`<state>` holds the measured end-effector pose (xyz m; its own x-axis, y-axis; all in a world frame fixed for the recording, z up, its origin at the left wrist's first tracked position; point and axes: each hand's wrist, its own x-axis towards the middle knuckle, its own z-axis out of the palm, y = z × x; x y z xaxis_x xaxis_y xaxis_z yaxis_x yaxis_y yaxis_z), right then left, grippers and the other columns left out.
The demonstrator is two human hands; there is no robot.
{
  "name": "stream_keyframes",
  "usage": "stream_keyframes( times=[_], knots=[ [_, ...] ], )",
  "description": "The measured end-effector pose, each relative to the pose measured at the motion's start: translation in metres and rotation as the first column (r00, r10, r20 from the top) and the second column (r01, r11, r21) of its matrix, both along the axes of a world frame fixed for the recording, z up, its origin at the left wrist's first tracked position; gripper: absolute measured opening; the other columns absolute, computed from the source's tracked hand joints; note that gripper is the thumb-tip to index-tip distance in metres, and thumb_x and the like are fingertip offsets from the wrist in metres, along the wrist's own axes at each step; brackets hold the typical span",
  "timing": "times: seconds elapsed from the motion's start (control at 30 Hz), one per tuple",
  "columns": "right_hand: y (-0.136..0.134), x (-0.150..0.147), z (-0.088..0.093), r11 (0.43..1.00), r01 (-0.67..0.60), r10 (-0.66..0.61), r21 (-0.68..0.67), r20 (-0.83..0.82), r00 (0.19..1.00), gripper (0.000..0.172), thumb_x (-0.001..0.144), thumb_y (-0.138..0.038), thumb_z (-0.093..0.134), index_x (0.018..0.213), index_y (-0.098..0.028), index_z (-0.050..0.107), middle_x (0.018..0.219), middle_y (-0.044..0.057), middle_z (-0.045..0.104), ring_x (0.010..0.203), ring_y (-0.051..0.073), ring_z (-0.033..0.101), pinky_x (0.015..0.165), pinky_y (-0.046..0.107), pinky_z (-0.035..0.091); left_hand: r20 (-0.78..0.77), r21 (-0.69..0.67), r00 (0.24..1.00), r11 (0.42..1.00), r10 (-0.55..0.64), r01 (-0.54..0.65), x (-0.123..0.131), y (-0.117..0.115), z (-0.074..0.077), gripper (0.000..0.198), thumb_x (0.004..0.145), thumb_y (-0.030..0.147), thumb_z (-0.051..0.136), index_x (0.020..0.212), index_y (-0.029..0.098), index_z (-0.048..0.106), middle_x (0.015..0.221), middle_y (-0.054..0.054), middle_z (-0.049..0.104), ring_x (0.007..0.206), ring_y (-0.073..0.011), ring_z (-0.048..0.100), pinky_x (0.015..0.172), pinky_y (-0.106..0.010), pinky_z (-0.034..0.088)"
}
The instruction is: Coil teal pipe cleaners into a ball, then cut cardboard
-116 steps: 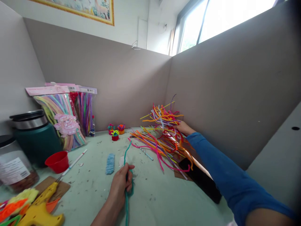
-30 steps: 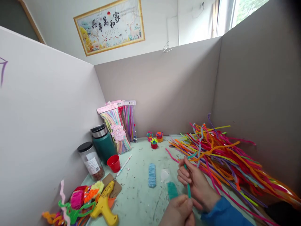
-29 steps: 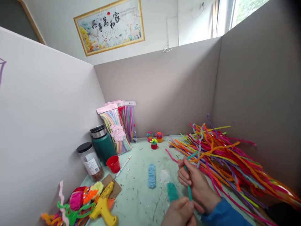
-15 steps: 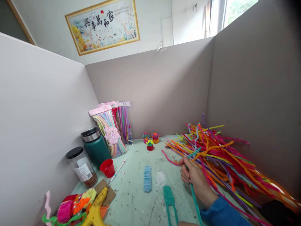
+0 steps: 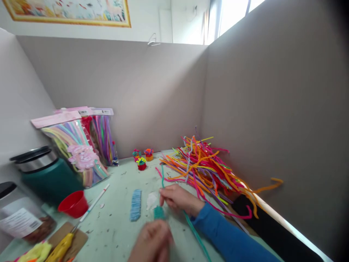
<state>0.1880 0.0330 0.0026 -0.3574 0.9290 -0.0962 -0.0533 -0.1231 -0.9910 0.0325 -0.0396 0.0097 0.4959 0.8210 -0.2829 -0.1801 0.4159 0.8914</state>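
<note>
Teal pipe cleaner (image 5: 195, 233), pinched between the right hand's (image 5: 176, 198) closed fingers, blurred left hand (image 5: 152, 238) curled, its hold unclear, light-blue ribbed strip (image 5: 135, 205) on the counter (image 5: 109, 218)

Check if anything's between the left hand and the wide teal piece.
Nothing visible. The left hand overlaps the near end of the wide teal piece in view; blur hides whether they touch. The right hand, holding the long teal strand, is by the piece's far end, not between.
</note>
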Motion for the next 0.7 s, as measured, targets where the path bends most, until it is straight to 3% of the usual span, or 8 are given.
stream_keyframes(
  times=[0.07,0.13,0.2,0.33,0.47,0.57,0.7],
  knots=[
    [-0.007,-0.002,0.005,0.988,-0.158,0.157,0.0,0.053,0.986,0.038,0.081,-0.043,0.052,0.065,-0.011,0.064,0.033,-0.008,0.036,0.03,0.005,0.029,0.033,0.018,0.023,-0.017,0.095,0.939,0.935,0.344,-0.341,-0.002,0.013,0.003,0.037,0.061,0.05,0.07,0.066,0.015,0.059,0.035,0.01,0.031,0.033,-0.0032,0.024,0.035,-0.016,0.021],
    [-0.015,-0.007,0.01,0.95,-0.311,0.309,-0.005,0.119,0.944,0.037,0.084,-0.041,0.049,0.067,-0.011,0.065,0.035,-0.008,0.036,0.031,0.005,0.03,0.034,0.018,0.024,-0.113,0.187,0.855,0.856,0.507,-0.483,-0.004,0.022,0.004,0.044,0.06,0.049,0.071,0.086,0.015,0.06,0.037,0.012,0.033,0.032,-0.0039,0.025,0.035,-0.016,0.019],
    [-0.02,-0.011,0.013,0.916,-0.401,0.399,-0.029,0.184,0.898,0.034,0.085,-0.036,0.049,0.067,-0.011,0.065,0.035,-0.008,0.036,0.032,0.005,0.03,0.035,0.018,0.024,-0.202,0.259,0.839,0.854,0.505,-0.451,-0.005,0.025,0.003,0.047,0.059,0.049,0.071,0.089,0.014,0.061,0.038,0.011,0.036,0.032,-0.0045,0.027,0.035,-0.016,0.018],
    [-0.023,-0.015,0.012,0.897,-0.439,0.442,-0.057,0.169,0.881,0.033,0.086,-0.033,0.047,0.071,-0.01,0.066,0.035,-0.009,0.033,0.031,0.004,0.027,0.035,0.019,0.023,-0.188,0.285,0.867,0.871,0.461,-0.401,-0.009,0.027,-0.002,0.037,0.06,0.047,0.072,0.061,0.011,0.06,0.038,0.007,0.038,0.036,-0.0049,0.031,0.036,-0.017,0.022],
    [-0.019,-0.011,0.005,0.967,-0.255,0.255,0.014,-0.005,0.967,0.034,0.086,-0.038,0.048,0.08,-0.01,0.067,0.037,-0.01,0.033,0.032,0.004,0.026,0.035,0.018,0.023,-0.01,0.129,0.821,0.815,0.571,-0.565,-0.017,0.032,-0.001,0.033,0.06,0.038,0.075,0.075,0.011,0.065,0.052,0.004,0.051,0.039,-0.0037,0.032,0.038,-0.017,0.031],
    [-0.013,-0.006,0.001,0.992,-0.111,0.113,0.061,-0.043,0.993,0.028,0.083,-0.034,0.053,0.08,-0.011,0.068,0.041,-0.01,0.033,0.035,0.003,0.025,0.035,0.017,0.022,0.057,0.035,0.772,0.772,0.633,-0.635,-0.022,0.036,0.002,0.034,0.061,0.033,0.075,0.086,0.012,0.066,0.064,0.002,0.057,0.04,-0.0024,0.032,0.037,-0.017,0.033],
    [-0.005,0.005,-0.002,0.993,-0.112,0.113,0.047,-0.013,0.994,0.024,0.082,-0.032,0.055,0.08,-0.012,0.068,0.041,-0.01,0.033,0.035,0.003,0.027,0.035,0.017,0.025,0.107,-0.035,0.745,0.751,0.659,-0.659,-0.027,0.038,0.005,0.027,0.066,0.028,0.071,0.087,0.013,0.067,0.067,0.003,0.056,0.038,-0.0012,0.03,0.037,-0.015,0.036]
  ],
)
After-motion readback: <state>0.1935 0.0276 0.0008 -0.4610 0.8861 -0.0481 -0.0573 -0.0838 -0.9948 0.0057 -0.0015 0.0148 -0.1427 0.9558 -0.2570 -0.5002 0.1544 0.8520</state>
